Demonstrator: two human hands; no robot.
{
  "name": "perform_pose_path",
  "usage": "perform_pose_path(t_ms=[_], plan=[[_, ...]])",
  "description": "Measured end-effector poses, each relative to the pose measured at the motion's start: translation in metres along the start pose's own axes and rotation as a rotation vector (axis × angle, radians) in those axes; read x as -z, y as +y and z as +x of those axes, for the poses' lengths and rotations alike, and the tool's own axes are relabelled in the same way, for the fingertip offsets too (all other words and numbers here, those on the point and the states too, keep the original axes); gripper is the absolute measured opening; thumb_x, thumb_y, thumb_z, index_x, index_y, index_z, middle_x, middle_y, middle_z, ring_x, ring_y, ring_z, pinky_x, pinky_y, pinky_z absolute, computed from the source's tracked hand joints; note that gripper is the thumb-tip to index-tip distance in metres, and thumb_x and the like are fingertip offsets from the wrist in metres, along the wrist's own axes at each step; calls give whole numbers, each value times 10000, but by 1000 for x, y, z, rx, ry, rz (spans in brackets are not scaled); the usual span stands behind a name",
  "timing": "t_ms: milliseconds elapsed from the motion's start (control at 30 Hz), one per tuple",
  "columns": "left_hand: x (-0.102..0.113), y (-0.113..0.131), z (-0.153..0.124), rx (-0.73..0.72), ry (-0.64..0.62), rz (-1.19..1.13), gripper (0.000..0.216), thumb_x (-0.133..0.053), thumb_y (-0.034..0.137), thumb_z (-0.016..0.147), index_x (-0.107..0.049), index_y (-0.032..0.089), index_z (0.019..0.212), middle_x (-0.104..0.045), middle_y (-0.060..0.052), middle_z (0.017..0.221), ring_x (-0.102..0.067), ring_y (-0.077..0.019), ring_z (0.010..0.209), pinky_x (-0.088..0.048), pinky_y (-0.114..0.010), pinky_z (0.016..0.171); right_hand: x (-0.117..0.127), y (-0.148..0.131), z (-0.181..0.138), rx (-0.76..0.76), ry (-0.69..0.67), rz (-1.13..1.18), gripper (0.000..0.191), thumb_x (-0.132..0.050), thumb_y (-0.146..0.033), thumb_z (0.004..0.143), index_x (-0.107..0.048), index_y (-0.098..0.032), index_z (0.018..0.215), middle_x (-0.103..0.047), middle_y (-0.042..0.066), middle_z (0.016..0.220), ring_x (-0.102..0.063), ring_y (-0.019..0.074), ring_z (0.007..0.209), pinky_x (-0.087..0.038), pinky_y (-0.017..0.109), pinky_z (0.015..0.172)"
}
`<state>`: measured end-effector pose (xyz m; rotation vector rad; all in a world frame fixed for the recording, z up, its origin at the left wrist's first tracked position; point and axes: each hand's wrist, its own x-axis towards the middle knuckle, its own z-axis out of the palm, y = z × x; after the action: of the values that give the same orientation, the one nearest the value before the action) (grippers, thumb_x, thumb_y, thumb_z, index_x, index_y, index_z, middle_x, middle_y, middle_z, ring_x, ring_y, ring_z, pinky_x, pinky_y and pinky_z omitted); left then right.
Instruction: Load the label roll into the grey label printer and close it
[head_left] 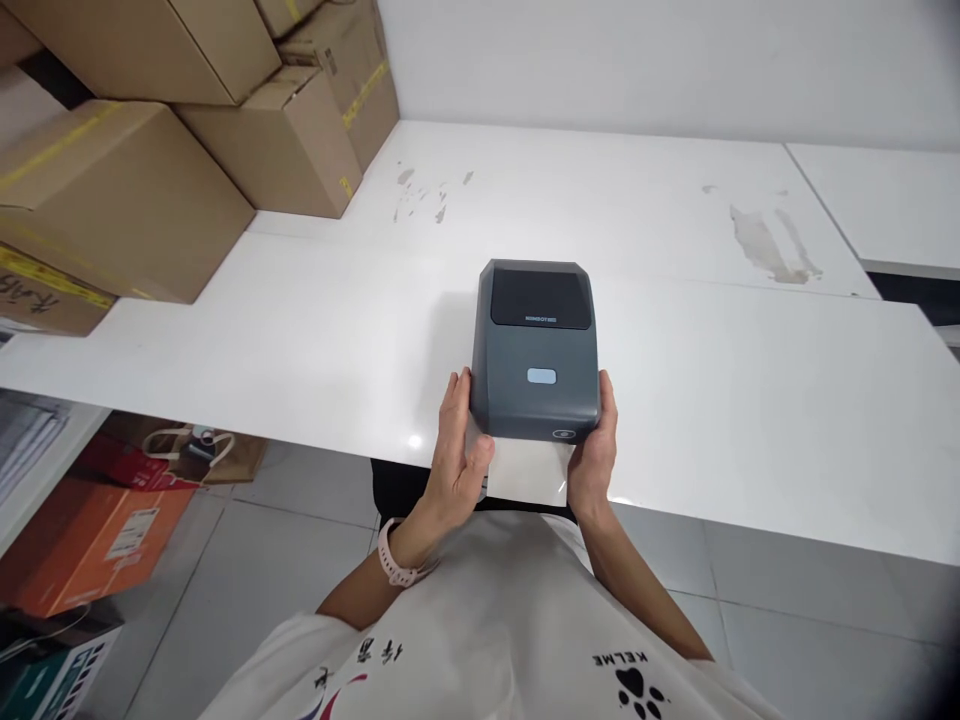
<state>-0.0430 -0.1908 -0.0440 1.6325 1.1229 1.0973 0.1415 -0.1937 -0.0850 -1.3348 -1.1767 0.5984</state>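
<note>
A dark grey label printer (pixel 535 352) sits on the white table (pixel 300 340) close to its near edge, with a black lid panel on top and a small light button on its front. My left hand (pixel 459 448) grips its left front corner, fingers along the side and thumb at the front. My right hand (pixel 594 450) holds the right front corner the same way. A white label sheet (pixel 525 470) sticks out from the printer's front between my hands. A pink watch is on my left wrist.
Several brown cardboard boxes (pixel 127 190) are stacked on the table's far left. A second white table (pixel 885 200) joins at the right. Below at left are an orange box (pixel 90 540) and a bag (pixel 195 450) on the tiled floor.
</note>
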Motion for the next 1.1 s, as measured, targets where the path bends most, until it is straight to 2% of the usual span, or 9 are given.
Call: perform_pose_path(t_ms=[200,400,533,633,767,833,900,1000,1100], plan=[[11,20,18,-104,7,-10,637,-323,580,1054,-200,425,1660,-184,40,1768,-67,-269,1651,-144,-506,1350,16,-17,18,132,12,-84,678,-232,-673,1031,-339,-358,1623,-431,75,1649,-399,342,1530,-359,628,1215],[32,23,113,-122,84,-73,713,-570,606,960,-352,395,1605,-318,13,1726,-109,-334,1643,-153,-545,1330,18,-65,114,495,158,-410,605,-325,-647,1031,-431,-378,1562,-600,106,1387,-492,383,1357,-242,692,1197],[36,-6,162,39,-180,-160,962,-739,403,835,-229,383,1651,-167,-5,1773,-46,-355,1646,-169,-575,1310,1,-72,177,588,198,-451,606,-347,-606,1042,-429,-272,1542,-584,179,1304,-474,387,1289,-221,683,1167],[31,-23,169,119,-267,-215,1105,-748,286,746,-153,309,1677,-130,-63,1778,-97,-353,1642,-193,-543,1312,-6,-68,208,625,157,-505,603,-306,-587,1058,-357,-272,1569,-555,190,1348,-420,385,1328,-231,677,1154],[23,-28,160,120,-231,-215,1101,-707,219,737,-141,321,1676,-122,-46,1780,-112,-325,1643,-191,-505,1322,-10,-77,223,668,107,-491,638,-403,-588,1046,-301,-275,1592,-506,189,1476,-368,378,1401,-226,660,1166],[20,-27,157,116,-200,-206,1104,-702,209,748,-116,335,1675,-106,-31,1782,-89,-309,1648,-169,-498,1329,-11,-83,218,775,202,-452,678,-540,-549,1010,-348,-209,1563,-466,217,1539,-361,387,1442,-229,634,1179],[18,-27,157,114,-186,-216,1104,-711,222,762,-99,322,1676,-98,-36,1784,-89,-308,1648,-161,-485,1333,-13,-86,207,911,240,-445,555,-610,-472,983,-493,-181,1441,-575,213,1433,-483,379,1365,-317,593,1137],[16,-30,158,101,-178,-249,1087,-714,244,777,-104,296,1675,-117,-50,1781,-111,-313,1643,-161,-472,1333,-18,-82,189,851,-162,-636,305,-593,-416,982,-655,-216,1203,-734,131,1130,-659,343,1103,-459,532,984],[15,-32,158,115,-203,-271,1065,-685,235,785,-108,327,1674,-89,-8,1786,-106,-316,1641,-132,-490,1335,-28,-75,181,545,-776,-941,478,-632,-442,941,-629,-175,1338,-739,166,1201,-681,382,1122,-496,534,966]])
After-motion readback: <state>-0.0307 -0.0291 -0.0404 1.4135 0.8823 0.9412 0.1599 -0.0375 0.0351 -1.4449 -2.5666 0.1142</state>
